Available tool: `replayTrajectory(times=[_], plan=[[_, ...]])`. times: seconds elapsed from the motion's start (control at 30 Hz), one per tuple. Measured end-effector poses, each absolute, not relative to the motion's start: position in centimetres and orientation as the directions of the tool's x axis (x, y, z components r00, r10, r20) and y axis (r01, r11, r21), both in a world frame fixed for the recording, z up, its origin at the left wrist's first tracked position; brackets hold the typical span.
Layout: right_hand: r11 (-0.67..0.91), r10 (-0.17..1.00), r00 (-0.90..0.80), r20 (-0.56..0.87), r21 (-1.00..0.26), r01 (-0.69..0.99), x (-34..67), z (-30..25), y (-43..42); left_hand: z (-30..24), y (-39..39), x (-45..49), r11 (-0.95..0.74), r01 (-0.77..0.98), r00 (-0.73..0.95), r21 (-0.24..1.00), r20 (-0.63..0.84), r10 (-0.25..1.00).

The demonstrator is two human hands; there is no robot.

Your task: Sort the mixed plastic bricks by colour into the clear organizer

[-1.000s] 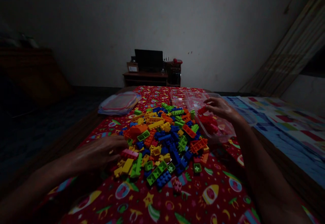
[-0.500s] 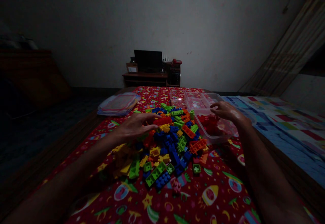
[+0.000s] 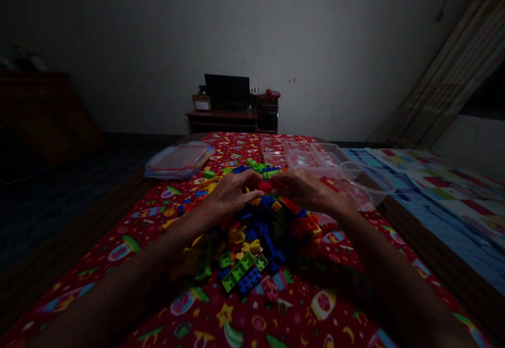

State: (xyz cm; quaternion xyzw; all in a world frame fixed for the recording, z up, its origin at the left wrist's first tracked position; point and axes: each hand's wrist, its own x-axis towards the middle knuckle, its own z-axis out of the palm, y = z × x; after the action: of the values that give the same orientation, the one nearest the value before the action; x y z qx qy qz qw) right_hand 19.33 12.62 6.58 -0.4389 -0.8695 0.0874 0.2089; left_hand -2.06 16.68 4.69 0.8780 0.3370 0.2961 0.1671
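Red brick (image 3: 265, 186), at least one, was between the left hand (image 3: 234, 192), half open, and the right hand (image 3: 304, 187), loosely curled; couldn't tell which gripped it tbh. Below was one pile (image 3: 263, 235), way too many pieces to count. One pink brick (image 3: 271, 290) lay just beside it.

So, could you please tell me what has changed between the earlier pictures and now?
The right hand apparently let go of a red piece over the box, then moved left to the red block; its grip is unclear. The left hand moved forward and right over the pile, taking hold of that block. The lids and pink block stayed put.
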Motion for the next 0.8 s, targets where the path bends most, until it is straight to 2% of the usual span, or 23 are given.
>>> replayTrajectory(times=[0.1, 0.2, 0.33, 0.43, 0.5, 0.6, 0.7, 0.8], plan=[[0.485, 0.857, -0.404, 0.318, -0.237, 0.842, 21.8, 6.8, 13.2, 5.0, 17.1, -2.6, -0.741, 0.498, 0.587, 0.451, 0.454, 0.671], [0.271, 0.916, -0.210, 0.342, -0.140, 0.952, 24.9, 7.6, 13.6, 5.3, 18.0, -3.6, -0.762, 0.533, 0.587, 0.368, 0.488, 0.646], [0.006, 0.970, 0.011, 0.244, -0.067, 0.998, 27.3, 8.0, 13.9, 5.3, 19.3, -4.9, -0.756, 0.568, 0.605, 0.326, 0.458, 0.652], [-0.088, 0.973, 0.095, 0.212, -0.042, 0.995, 27.7, 7.7, 14.0, 5.4, 19.9, -5.5, -0.713, 0.612, 0.584, 0.341, 0.413, 0.699], [-0.067, 0.956, 0.074, 0.283, -0.033, 0.997, 27.4, 7.3, 14.2, 5.6, 20.1, -5.7, -0.686, 0.639, 0.569, 0.349, 0.386, 0.726], [0.089, 0.921, -0.076, 0.381, -0.016, 0.996, 26.1, 6.6, 14.8, 5.7, 20.3, -5.9, -0.667, 0.650, 0.560, 0.364, 0.365, 0.744], [0.238, 0.898, -0.203, 0.390, -0.041, 0.970, 24.1, 5.6, 15.9, 5.4, 20.5, -6.0, -0.665, 0.646, 0.561, 0.374, 0.358, 0.746], [0.322, 0.881, -0.276, 0.384, -0.059, 0.945, 22.0, 4.5, 17.8, 5.1, 20.8, -6.1, -0.671, 0.640, 0.564, 0.373, 0.365, 0.741]])
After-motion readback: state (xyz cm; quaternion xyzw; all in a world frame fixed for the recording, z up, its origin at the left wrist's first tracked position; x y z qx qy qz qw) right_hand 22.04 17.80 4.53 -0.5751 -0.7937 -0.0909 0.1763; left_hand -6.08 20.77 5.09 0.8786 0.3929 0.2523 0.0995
